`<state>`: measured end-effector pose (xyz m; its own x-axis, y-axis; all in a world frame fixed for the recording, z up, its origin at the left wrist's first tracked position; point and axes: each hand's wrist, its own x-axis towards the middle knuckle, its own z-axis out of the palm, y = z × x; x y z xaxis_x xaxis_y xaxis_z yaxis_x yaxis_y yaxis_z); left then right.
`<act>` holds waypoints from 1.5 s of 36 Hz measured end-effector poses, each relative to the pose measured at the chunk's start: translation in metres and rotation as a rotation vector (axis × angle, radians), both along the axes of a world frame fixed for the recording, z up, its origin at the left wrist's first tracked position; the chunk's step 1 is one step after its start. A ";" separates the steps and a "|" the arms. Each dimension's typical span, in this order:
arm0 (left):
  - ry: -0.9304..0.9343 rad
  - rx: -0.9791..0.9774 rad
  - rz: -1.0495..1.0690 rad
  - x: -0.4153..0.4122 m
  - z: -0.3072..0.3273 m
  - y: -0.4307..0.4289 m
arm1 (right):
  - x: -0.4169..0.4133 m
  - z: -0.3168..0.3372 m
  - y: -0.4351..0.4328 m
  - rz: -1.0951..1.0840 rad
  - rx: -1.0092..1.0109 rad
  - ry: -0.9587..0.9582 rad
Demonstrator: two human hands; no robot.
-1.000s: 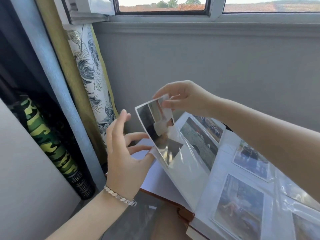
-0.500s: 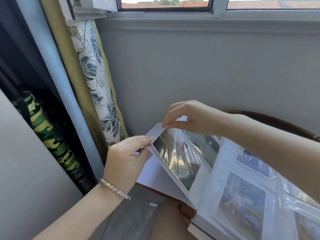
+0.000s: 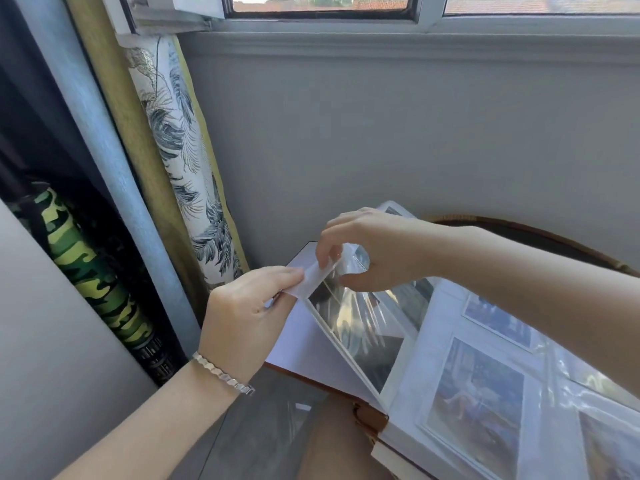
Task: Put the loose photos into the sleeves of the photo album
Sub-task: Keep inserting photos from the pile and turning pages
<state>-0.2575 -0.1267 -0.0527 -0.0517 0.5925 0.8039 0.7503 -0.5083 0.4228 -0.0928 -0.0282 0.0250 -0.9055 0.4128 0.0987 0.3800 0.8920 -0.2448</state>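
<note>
- A dark photo (image 3: 360, 327) is seen under the creased clear film of a sleeve (image 3: 349, 303), on a raised page (image 3: 351, 362) of the open album (image 3: 426, 358).
- Its long axis is laid from the upper left, by the hands, down to the right toward the binding; its face is turned up and rightward.
- Whether the photo is fully seated in the sleeve cannot be told.
- The page's white top corner is pinched between the thumb and fingers of the left hand (image 3: 242, 317).
- The film edge just beside that corner is pinched by the curled thumb and forefinger of the right hand (image 3: 381, 251); the fingertips of both hands are nearly touching.
- On the flat page to the right, further sleeves are filled with colour prints (image 3: 478, 393).
- A bracelet (image 3: 221, 374) is worn on the left wrist.
- A leaf-patterned curtain (image 3: 183, 150) is hung at the left, beside a grey wall (image 3: 381, 133) under a window (image 3: 322, 5).
</note>
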 end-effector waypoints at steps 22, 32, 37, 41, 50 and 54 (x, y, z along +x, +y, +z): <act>0.052 -0.008 0.016 -0.008 -0.005 0.002 | -0.014 0.003 -0.002 0.017 -0.113 0.095; 0.022 -0.031 0.043 -0.010 -0.009 0.002 | -0.017 0.011 -0.005 0.034 -0.034 -0.077; 0.024 -0.038 0.053 -0.010 -0.010 0.002 | -0.021 0.013 -0.006 0.052 0.004 -0.160; 0.001 -0.049 0.051 -0.010 -0.011 0.001 | -0.020 0.012 -0.007 0.058 0.009 -0.182; 0.264 -0.134 0.043 -0.033 -0.033 0.005 | -0.007 -0.023 -0.009 -0.094 0.020 -0.008; 0.487 -0.223 -0.034 -0.047 -0.060 0.008 | 0.018 -0.054 -0.014 -0.323 0.009 -0.167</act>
